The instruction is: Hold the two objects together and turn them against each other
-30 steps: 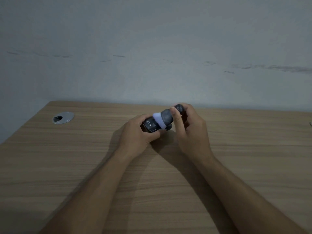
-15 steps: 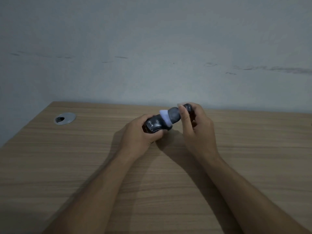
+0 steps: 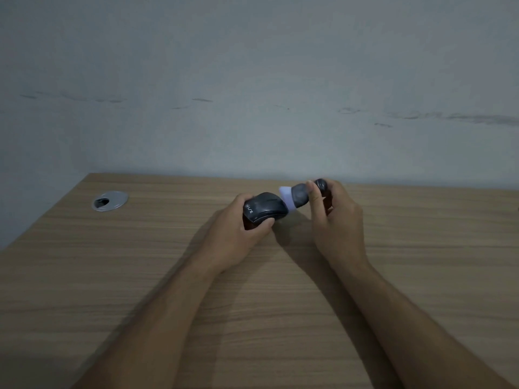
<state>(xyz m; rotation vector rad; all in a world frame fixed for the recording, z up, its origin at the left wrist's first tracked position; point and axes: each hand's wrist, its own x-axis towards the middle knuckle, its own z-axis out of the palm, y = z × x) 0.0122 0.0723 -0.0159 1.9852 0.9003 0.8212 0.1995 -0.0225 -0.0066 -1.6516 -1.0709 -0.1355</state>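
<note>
Across lower frame, one wooden tabletop (image 3: pixel 84 276) against one grey wall (image 3: pixel 252 66). Two bare hands above it, mid-tabletop. Left hand (image 3: pixel 238 234): fingers clamped round one dark computer mouse (image 3: pixel 265 210). Right hand (image 3: pixel 334 220): fingers pinch one small grey brush (image 3: pixel 302 195), pale tip touching mouse front. One silver cable grommet (image 3: pixel 110 201), far left, well apart.

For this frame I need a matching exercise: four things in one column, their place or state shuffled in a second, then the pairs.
Things:
1. computer mouse
2. brush
3. cable grommet
4. table

Place or state:
A. set into the tabletop, far left
B. held in the left hand
C. wood-grain surface under both forearms
D. pinched in the right hand, pale bristles toward the mouse

Pairs: 1-B, 2-D, 3-A, 4-C
</note>
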